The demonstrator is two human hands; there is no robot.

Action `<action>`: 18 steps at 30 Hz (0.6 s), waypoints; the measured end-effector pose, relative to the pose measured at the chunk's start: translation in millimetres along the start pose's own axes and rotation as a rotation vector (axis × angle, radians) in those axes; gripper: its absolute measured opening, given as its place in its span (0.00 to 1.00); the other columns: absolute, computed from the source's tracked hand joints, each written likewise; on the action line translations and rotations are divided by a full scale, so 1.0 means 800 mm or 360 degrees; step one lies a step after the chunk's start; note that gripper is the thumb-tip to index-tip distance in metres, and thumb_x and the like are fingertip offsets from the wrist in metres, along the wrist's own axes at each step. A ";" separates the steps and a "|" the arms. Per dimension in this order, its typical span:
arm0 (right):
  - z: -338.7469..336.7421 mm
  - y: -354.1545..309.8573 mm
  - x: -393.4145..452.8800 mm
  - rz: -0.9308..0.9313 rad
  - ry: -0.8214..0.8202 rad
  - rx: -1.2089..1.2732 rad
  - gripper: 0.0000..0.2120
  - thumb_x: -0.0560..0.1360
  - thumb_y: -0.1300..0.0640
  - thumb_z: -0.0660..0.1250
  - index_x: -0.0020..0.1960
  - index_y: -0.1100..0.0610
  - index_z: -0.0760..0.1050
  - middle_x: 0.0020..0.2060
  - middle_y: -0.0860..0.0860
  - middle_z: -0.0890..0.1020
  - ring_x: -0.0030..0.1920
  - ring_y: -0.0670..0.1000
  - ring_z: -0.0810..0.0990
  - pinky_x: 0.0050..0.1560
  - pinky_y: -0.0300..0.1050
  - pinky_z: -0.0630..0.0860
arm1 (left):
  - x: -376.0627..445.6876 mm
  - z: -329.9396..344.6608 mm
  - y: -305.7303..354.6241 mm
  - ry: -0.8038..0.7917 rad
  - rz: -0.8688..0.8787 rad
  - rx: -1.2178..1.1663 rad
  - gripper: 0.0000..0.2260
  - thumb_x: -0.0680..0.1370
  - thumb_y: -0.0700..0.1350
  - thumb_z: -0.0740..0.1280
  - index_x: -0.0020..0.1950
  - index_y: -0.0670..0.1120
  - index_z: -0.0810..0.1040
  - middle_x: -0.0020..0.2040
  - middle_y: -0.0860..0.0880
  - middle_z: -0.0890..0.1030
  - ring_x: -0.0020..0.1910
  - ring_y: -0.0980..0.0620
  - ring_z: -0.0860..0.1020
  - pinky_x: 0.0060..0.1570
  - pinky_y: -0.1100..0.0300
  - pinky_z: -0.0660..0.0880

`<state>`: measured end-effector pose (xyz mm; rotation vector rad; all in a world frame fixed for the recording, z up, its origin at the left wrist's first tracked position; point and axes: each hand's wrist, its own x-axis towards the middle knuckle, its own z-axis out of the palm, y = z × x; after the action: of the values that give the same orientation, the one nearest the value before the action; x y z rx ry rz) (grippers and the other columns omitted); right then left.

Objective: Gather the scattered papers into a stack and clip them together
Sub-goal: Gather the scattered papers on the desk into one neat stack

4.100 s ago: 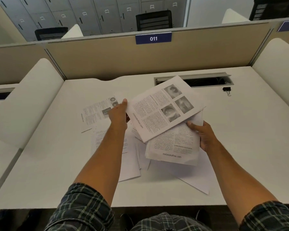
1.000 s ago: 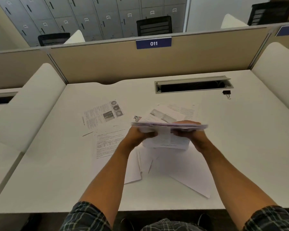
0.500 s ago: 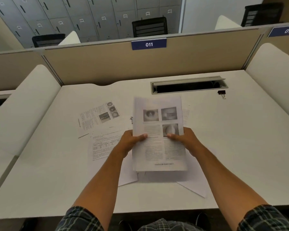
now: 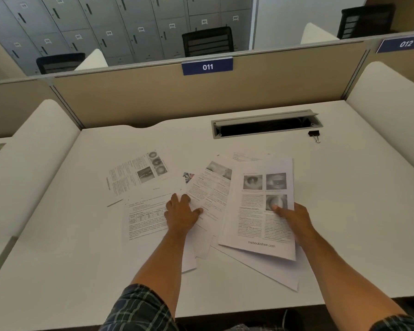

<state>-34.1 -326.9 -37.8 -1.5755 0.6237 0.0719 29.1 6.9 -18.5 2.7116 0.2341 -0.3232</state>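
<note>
The right hand (image 4: 294, 217) holds the gathered stack (image 4: 261, 211) at the desk's (image 4: 344, 199) centre-right, thumb pinched on top over the lowest photo, the other fingers hidden beneath; that grip is clamped on the stack's right edge only. The left hand (image 4: 181, 215) lies on a loose printed sheet (image 4: 210, 189) just at nine o'clock of the stack, thumb on the page and fingers spread; whether it pinches or merely presses I cannot tell.

More papers lie scattered: a table sheet (image 4: 145, 216) under the left wrist, a photo page (image 4: 136, 173) toward ten o'clock, and blank sheets (image 4: 268, 271) fanned out beneath the stack toward five o'clock. The binder clip (image 4: 314, 134) sits well apart at one o'clock, beside the cable tray (image 4: 265, 125).

The main risk, as I judge it, is the one-sided hold: the stack could fan or slide apart while the left hand drags the next sheet over. Dragging an overlapped sheet may pull its neighbours or crease a corner. The blank sheets underneath are easy to miss against the white desk. Reaching for the clip before squaring the edges would bind a skewed pile.
</note>
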 end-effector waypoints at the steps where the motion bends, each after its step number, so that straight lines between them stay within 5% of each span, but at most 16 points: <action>1: 0.000 0.000 0.000 0.0004 -0.0014 -0.0004 0.09 0.75 0.55 0.79 0.53 0.55 0.84 0.42 0.54 0.90 0.43 0.58 0.90 0.45 0.52 0.85 | 0.002 -0.001 0.001 0.0015 -0.0055 0.0019 0.33 0.75 0.63 0.74 0.73 0.47 0.69 0.75 0.42 0.66 0.75 0.38 0.65 0.70 0.39 0.68; 12: 0.002 0.001 0.005 -0.0032 0.0016 -0.0064 0.08 0.75 0.54 0.79 0.52 0.54 0.84 0.44 0.55 0.90 0.46 0.59 0.89 0.50 0.57 0.84 | 0.032 -0.026 0.000 -0.0109 -0.0279 0.0131 0.44 0.67 0.62 0.81 0.73 0.43 0.65 0.69 0.41 0.71 0.71 0.38 0.69 0.67 0.44 0.71; 14: 0.001 0.001 0.006 -0.0033 0.0023 -0.0069 0.09 0.75 0.54 0.79 0.52 0.54 0.84 0.45 0.55 0.90 0.46 0.60 0.89 0.51 0.59 0.84 | 0.036 -0.026 -0.005 -0.0086 -0.0237 0.0007 0.35 0.71 0.57 0.79 0.69 0.43 0.70 0.65 0.41 0.76 0.66 0.39 0.74 0.62 0.45 0.74; 17: -0.001 0.001 0.007 -0.0033 0.0035 -0.0052 0.08 0.75 0.55 0.79 0.52 0.54 0.84 0.44 0.54 0.90 0.45 0.60 0.89 0.49 0.56 0.84 | 0.038 -0.027 -0.008 0.0058 -0.0098 -0.0424 0.06 0.78 0.45 0.72 0.48 0.44 0.77 0.48 0.45 0.82 0.48 0.43 0.80 0.47 0.49 0.80; 18: 0.000 0.000 0.007 -0.0036 0.0034 -0.0051 0.07 0.75 0.55 0.79 0.52 0.54 0.84 0.44 0.54 0.90 0.45 0.59 0.89 0.47 0.54 0.84 | 0.039 -0.029 -0.008 0.0104 -0.0097 -0.0528 0.06 0.78 0.42 0.69 0.43 0.44 0.76 0.43 0.46 0.81 0.44 0.44 0.80 0.42 0.51 0.78</action>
<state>-29.1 -329.2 -40.0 -1.6161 0.6242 0.0483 62.1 25.8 -8.2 2.3927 0.3563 -0.1935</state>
